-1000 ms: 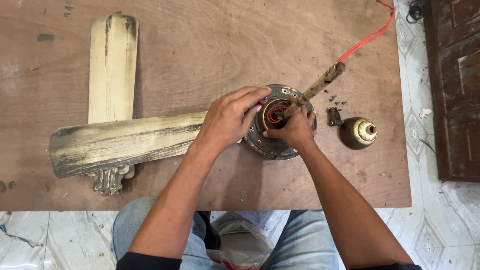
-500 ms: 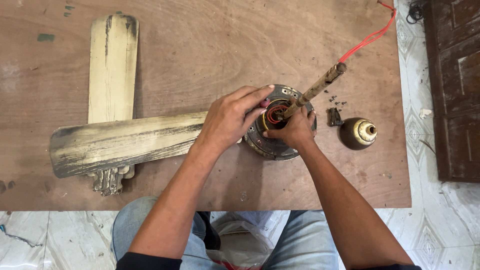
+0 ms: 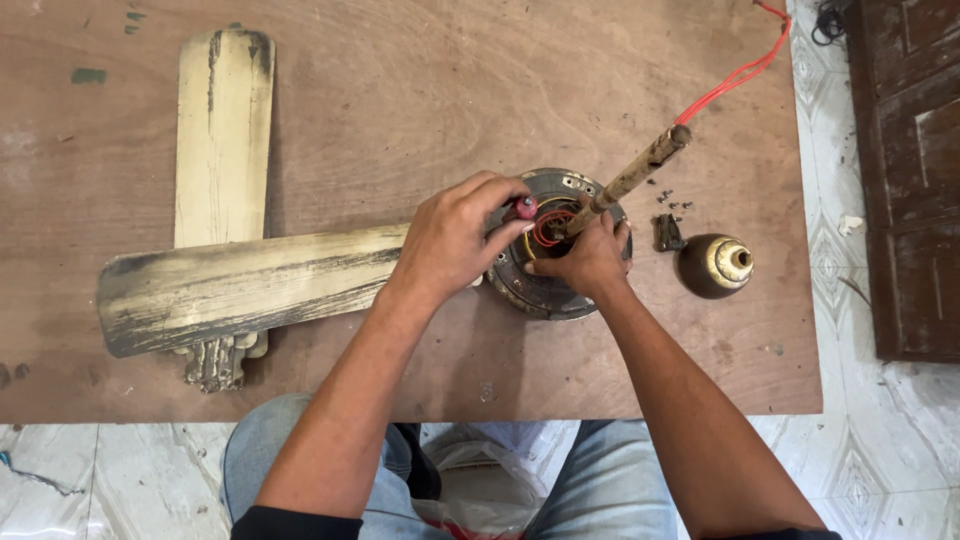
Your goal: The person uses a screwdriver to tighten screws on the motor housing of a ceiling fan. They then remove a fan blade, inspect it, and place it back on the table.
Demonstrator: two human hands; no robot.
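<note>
So both hands are on the old fan motor housing [image 3: 548, 285], which sits on the brown plywood table [image 3: 420, 110] a bit right of middle, closer to the near edge than the far one. The left hand [image 3: 455, 240] comes in over the top with its grip pinched on a small red wire cap [image 3: 525, 207], thumb and fingertips pressed together around it. The right hand [image 3: 590, 258] rests on the housing from the near-right side, fingers curled at the base of the rusty downrod [image 3: 630, 180], which sticks up tilted toward the far right corner. I can't tell if that grip is actually closed on anything. Red coiled wires [image 3: 548, 226] sit in the middle of the motor. A red cord [image 3: 735, 72] runs from the rod's tip off to the far right corner.

One worn blade [image 3: 250, 285] is attached on the left, and a second blade [image 3: 222, 130] lies under it, pointing to the far edge. A brass canopy cup [image 3: 715, 265] stands just right of the motor, with a few small dark bits [image 3: 668, 232] between them.
</note>
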